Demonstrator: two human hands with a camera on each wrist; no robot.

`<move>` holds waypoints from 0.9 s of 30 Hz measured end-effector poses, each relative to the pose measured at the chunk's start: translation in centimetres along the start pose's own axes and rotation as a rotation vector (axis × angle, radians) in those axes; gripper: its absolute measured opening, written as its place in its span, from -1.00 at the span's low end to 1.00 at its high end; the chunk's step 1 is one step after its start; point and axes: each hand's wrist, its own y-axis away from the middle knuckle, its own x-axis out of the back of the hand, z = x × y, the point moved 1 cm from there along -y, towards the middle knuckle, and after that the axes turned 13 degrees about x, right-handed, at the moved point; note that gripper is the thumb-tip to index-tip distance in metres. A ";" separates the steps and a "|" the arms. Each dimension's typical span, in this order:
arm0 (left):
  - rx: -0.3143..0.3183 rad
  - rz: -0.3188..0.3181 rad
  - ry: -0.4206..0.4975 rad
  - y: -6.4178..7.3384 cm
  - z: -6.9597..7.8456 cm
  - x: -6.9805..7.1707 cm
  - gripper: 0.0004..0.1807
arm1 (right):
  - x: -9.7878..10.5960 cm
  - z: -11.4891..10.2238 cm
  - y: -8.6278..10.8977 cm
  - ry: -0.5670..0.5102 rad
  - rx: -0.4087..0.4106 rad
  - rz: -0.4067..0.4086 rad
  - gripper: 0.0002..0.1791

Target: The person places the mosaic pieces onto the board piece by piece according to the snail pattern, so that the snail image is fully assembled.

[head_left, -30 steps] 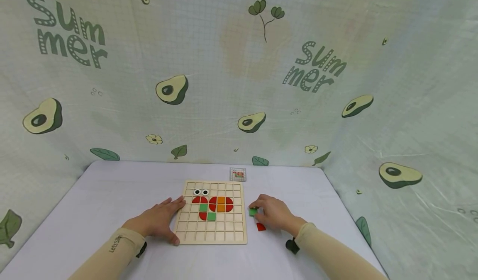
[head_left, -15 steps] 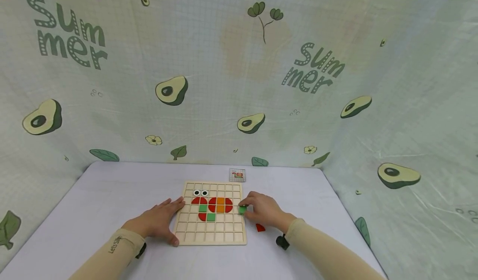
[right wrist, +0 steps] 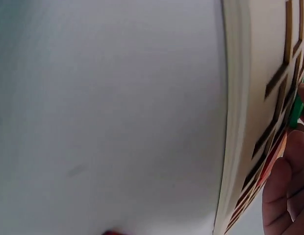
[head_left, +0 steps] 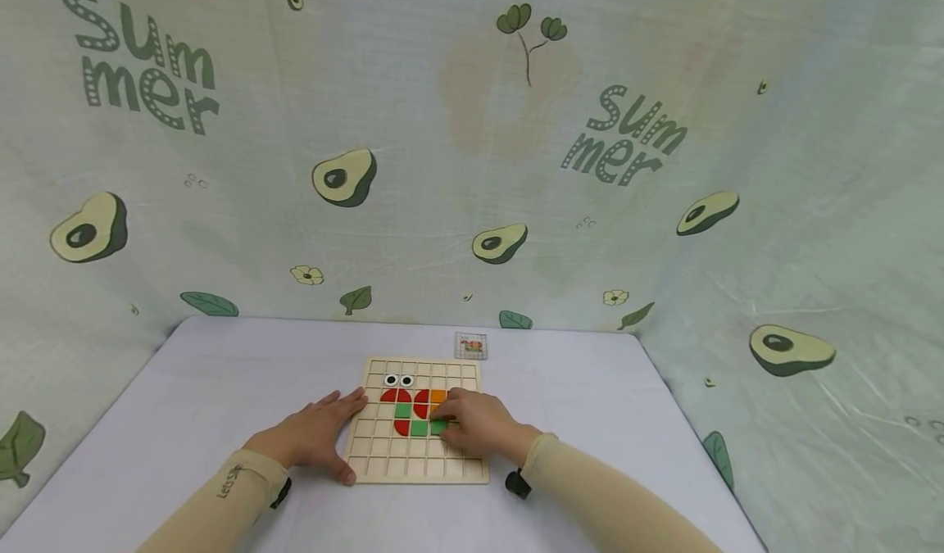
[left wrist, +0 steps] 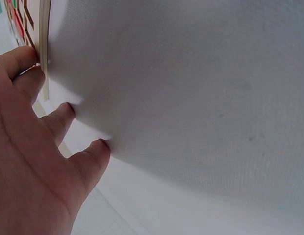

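A wooden grid board (head_left: 413,467) lies on the white table, bearing red curved pieces (head_left: 401,427), green squares (head_left: 402,410), orange pieces (head_left: 438,396) and two eye pieces (head_left: 398,380). With spread fingers, my left hand (head_left: 313,434) rests along the board's left edge; the left wrist view shows fingertips touching its side and the cloth. Above the board's middle right, my right hand (head_left: 483,426) pinches a green square tile (head_left: 438,428) at a cell beside another green square. That hand covers part of the red and orange pieces.
A small pattern card (head_left: 470,345) lies behind the board. In the right wrist view, a red piece (right wrist: 113,232) shows at the lower edge, on the table right of the board. Patterned cloth (head_left: 413,127) hangs around the back and sides.
My right hand has carried the green tile from the table right of the board leftward onto the grid. The right forearm now hides the red piece in the head view. My left hand stays put.
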 end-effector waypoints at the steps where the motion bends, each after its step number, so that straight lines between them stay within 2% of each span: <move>1: -0.002 0.000 -0.001 0.0 0.0 0.0 0.34 | -0.1 -0.1 0.0 0.003 0.002 -0.002 -0.67; 12: 0.006 0.001 -0.010 -0.1 0.2 0.0 0.33 | -0.2 -0.2 0.1 0.042 0.009 0.000 -0.70; 17: 0.007 -0.003 -0.006 0.0 0.2 0.0 0.33 | 0.3 0.1 0.6 0.014 0.006 -0.001 -0.69; 21: 0.008 -0.005 0.000 -0.1 0.1 -0.1 0.34 | 1.4 0.9 1.8 -0.019 -0.040 -0.002 -0.69; 27: 0.004 -0.008 -0.003 -0.2 0.1 -0.2 0.35 | 2.8 3.2 5.1 -0.041 -0.144 -0.001 -0.68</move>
